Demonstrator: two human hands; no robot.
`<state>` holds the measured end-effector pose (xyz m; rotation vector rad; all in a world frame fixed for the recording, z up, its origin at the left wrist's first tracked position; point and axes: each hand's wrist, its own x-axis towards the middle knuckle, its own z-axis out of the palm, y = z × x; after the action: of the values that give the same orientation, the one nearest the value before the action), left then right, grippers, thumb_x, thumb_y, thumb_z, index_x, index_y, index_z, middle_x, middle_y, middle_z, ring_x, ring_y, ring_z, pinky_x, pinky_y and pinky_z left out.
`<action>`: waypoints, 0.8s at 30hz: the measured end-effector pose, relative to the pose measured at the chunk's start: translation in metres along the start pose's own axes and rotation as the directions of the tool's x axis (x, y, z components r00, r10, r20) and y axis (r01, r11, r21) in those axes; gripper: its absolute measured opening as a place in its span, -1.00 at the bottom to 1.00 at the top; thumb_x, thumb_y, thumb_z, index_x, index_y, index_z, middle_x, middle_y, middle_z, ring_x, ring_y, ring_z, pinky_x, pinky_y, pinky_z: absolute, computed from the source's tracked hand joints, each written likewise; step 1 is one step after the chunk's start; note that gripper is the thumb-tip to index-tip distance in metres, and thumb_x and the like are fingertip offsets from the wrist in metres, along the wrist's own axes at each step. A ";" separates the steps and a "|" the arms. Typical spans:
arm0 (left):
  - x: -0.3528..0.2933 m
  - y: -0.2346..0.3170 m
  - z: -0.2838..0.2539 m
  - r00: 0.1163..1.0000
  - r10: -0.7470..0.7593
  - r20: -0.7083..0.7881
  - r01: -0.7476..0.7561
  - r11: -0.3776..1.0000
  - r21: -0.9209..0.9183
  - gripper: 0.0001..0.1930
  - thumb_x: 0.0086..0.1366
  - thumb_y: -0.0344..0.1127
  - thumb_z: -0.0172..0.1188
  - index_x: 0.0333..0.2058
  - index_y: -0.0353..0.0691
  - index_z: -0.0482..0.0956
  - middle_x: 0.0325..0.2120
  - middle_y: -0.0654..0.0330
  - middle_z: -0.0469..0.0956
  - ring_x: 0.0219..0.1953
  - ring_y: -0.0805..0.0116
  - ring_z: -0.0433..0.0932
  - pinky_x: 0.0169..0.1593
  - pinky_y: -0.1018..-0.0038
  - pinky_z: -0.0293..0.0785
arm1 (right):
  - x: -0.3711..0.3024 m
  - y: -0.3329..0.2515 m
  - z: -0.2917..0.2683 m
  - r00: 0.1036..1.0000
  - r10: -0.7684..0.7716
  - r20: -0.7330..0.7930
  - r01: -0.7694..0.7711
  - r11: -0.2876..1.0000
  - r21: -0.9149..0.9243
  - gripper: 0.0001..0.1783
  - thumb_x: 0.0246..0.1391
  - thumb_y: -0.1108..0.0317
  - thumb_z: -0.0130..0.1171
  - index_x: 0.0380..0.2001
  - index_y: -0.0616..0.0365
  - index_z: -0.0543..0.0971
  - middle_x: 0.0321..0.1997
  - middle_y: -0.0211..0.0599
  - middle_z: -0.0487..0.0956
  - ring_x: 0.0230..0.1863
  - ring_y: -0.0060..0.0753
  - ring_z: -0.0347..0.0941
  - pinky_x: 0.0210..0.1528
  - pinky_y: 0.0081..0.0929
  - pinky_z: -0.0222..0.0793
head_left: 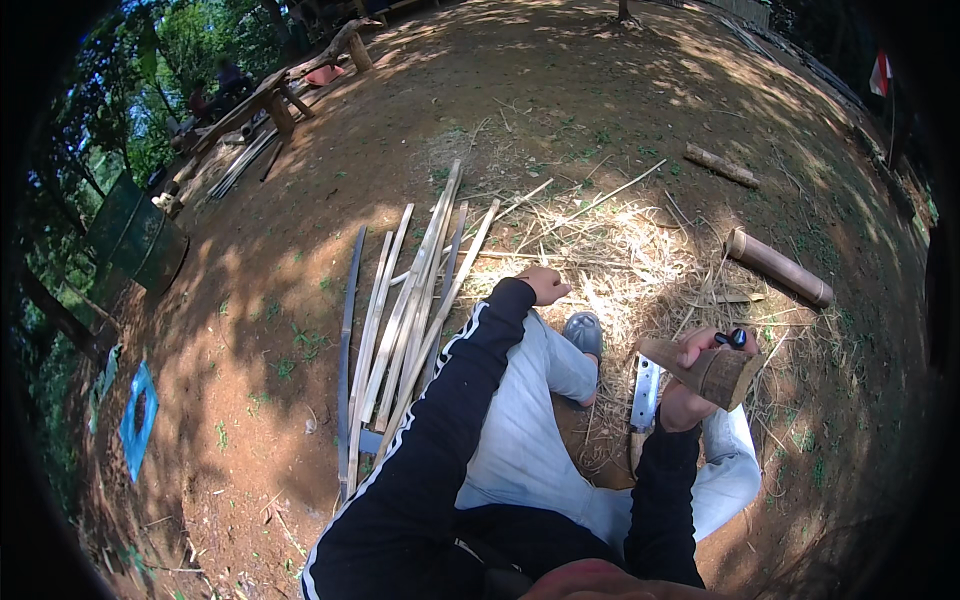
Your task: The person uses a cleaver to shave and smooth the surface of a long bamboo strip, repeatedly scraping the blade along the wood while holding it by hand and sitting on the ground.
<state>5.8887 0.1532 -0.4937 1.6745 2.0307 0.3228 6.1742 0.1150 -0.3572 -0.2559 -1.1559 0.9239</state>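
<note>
My left hand [545, 285] rests on my bent left knee, holding nothing, its fingers loosely laid over it. My right hand [684, 404] is closed around a brown wooden block [722, 378] with a tapered left end, held above my right leg. A small black and blue object [736, 339] shows at the fingers' far side; I cannot tell what it is. Just left of that hand is a flat metal piece with holes [645, 392], its lower end near a pale wooden part. Long split bamboo strips [410, 320] lie in a bundle left of my left arm.
Pale shavings [640, 255] cover the ground ahead of my grey shoe [582, 330]. A thick bamboo section [780, 268] and a shorter log [722, 165] lie to the right. A blue plastic piece [138, 420] is at far left, a rough wooden bench [280, 100] farther back.
</note>
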 end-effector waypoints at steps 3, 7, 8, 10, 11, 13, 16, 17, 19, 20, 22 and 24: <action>-0.001 -0.001 0.000 1.000 0.000 0.004 0.000 1.000 0.011 -0.45 0.24 0.15 -0.05 -0.29 -0.29 0.61 -0.33 -0.12 0.59 -0.20 -0.03 0.56 -0.05 0.19 0.43 | -0.001 0.001 0.000 1.000 0.009 -0.007 -0.009 1.000 -0.012 -0.56 0.27 0.01 -0.09 -0.08 0.16 0.18 -0.66 -0.38 0.29 -0.64 -0.57 0.21 -0.61 -0.64 0.13; -0.001 -0.001 -0.001 1.000 0.014 0.001 -0.014 1.000 0.017 -0.45 0.24 0.14 -0.05 -0.29 -0.31 0.61 -0.33 -0.13 0.58 -0.20 -0.05 0.55 -0.05 0.19 0.43 | -0.002 -0.001 0.000 1.000 0.026 -0.004 -0.026 1.000 -0.010 -0.57 0.27 0.02 -0.09 -0.09 0.16 0.17 -0.66 -0.38 0.29 -0.64 -0.55 0.21 -0.60 -0.61 0.15; -0.001 0.000 -0.001 1.000 0.024 -0.006 -0.024 1.000 0.020 -0.45 0.24 0.14 -0.05 -0.29 -0.30 0.61 -0.33 -0.13 0.58 -0.20 -0.05 0.55 -0.06 0.18 0.43 | -0.002 -0.003 0.001 1.000 0.027 -0.005 -0.027 1.000 -0.009 -0.58 0.27 0.02 -0.09 -0.09 0.15 0.17 -0.66 -0.37 0.29 -0.64 -0.55 0.22 -0.59 -0.61 0.16; -0.001 -0.001 0.000 0.999 0.042 -0.019 -0.041 0.999 0.027 -0.46 0.23 0.14 -0.04 -0.30 -0.30 0.61 -0.34 -0.14 0.58 -0.21 -0.06 0.55 -0.06 0.18 0.43 | -0.002 -0.003 0.001 1.000 0.027 -0.003 -0.027 1.000 -0.006 -0.58 0.27 0.03 -0.09 -0.10 0.15 0.17 -0.66 -0.37 0.29 -0.64 -0.55 0.22 -0.59 -0.60 0.16; -0.001 -0.001 0.001 0.999 0.038 -0.016 -0.038 0.999 0.026 -0.46 0.23 0.14 -0.04 -0.30 -0.30 0.62 -0.34 -0.13 0.58 -0.21 -0.06 0.55 -0.07 0.18 0.43 | -0.003 -0.003 0.000 1.000 0.027 -0.001 -0.027 1.000 -0.003 -0.59 0.27 0.03 -0.09 -0.10 0.15 0.17 -0.66 -0.37 0.29 -0.64 -0.54 0.22 -0.59 -0.60 0.16; -0.001 -0.001 0.001 0.999 0.031 -0.012 -0.031 0.999 0.024 -0.46 0.23 0.14 -0.04 -0.30 -0.30 0.62 -0.35 -0.13 0.58 -0.22 -0.06 0.56 -0.07 0.17 0.43 | -0.003 -0.002 -0.001 1.000 0.025 -0.001 -0.025 1.000 0.005 -0.59 0.27 0.04 -0.08 -0.10 0.15 0.17 -0.66 -0.37 0.29 -0.64 -0.54 0.21 -0.59 -0.59 0.15; 0.000 0.000 0.001 0.999 0.038 -0.017 -0.037 0.999 0.029 -0.47 0.23 0.13 -0.04 -0.30 -0.29 0.62 -0.36 -0.13 0.58 -0.23 -0.05 0.56 -0.08 0.18 0.44 | -0.003 -0.001 -0.001 1.000 0.025 -0.006 -0.025 1.000 0.016 -0.60 0.27 0.04 -0.08 -0.11 0.14 0.17 -0.66 -0.36 0.29 -0.64 -0.54 0.21 -0.59 -0.59 0.15; 0.001 0.001 0.001 0.999 0.034 -0.012 -0.034 0.999 0.026 -0.46 0.23 0.13 -0.04 -0.30 -0.29 0.62 -0.35 -0.13 0.58 -0.22 -0.05 0.56 -0.08 0.18 0.44 | -0.002 -0.001 -0.001 1.000 0.027 -0.008 -0.027 1.000 0.016 -0.60 0.27 0.05 -0.08 -0.11 0.14 0.17 -0.66 -0.36 0.29 -0.64 -0.54 0.21 -0.59 -0.59 0.15; 0.000 0.000 0.001 1.000 0.025 -0.003 -0.025 1.000 0.020 -0.46 0.24 0.13 -0.04 -0.30 -0.30 0.62 -0.34 -0.13 0.58 -0.22 -0.05 0.56 -0.08 0.17 0.44 | -0.003 0.000 -0.001 1.000 0.027 -0.002 -0.027 0.999 0.021 -0.60 0.27 0.05 -0.09 -0.10 0.14 0.17 -0.66 -0.36 0.29 -0.64 -0.54 0.21 -0.59 -0.60 0.14; -0.001 -0.002 0.000 1.000 0.027 -0.009 -0.027 0.999 0.018 -0.48 0.24 0.12 -0.03 -0.30 -0.29 0.62 -0.34 -0.11 0.59 -0.23 -0.04 0.56 -0.09 0.18 0.44 | -0.003 0.000 0.000 1.000 0.025 0.005 -0.025 0.999 0.028 -0.61 0.28 0.06 -0.09 -0.09 0.15 0.17 -0.65 -0.36 0.30 -0.63 -0.54 0.22 -0.59 -0.60 0.14; -0.003 -0.002 -0.002 0.999 0.031 -0.023 -0.031 0.999 0.019 -0.50 0.23 0.10 -0.01 -0.29 -0.28 0.62 -0.34 -0.09 0.59 -0.24 -0.01 0.57 -0.10 0.20 0.45 | -0.004 0.001 0.001 1.000 0.018 0.015 -0.018 0.999 0.037 -0.62 0.28 0.08 -0.10 -0.08 0.15 0.17 -0.64 -0.36 0.31 -0.62 -0.55 0.22 -0.59 -0.60 0.14; -0.010 0.001 -0.006 0.988 0.109 -0.105 -0.123 0.983 -0.136 -0.54 0.23 0.07 0.03 -0.29 -0.27 0.61 -0.36 -0.04 0.60 -0.26 0.04 0.58 -0.14 0.23 0.47 | -0.005 0.001 0.004 1.000 0.010 0.020 -0.011 0.999 0.045 -0.64 0.27 0.12 -0.11 -0.07 0.15 0.17 -0.62 -0.35 0.32 -0.60 -0.55 0.23 -0.58 -0.60 0.14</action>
<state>5.8877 0.1443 -0.4862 1.7216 1.9319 0.5859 6.1697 0.1107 -0.3595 -0.2165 -1.1517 0.9630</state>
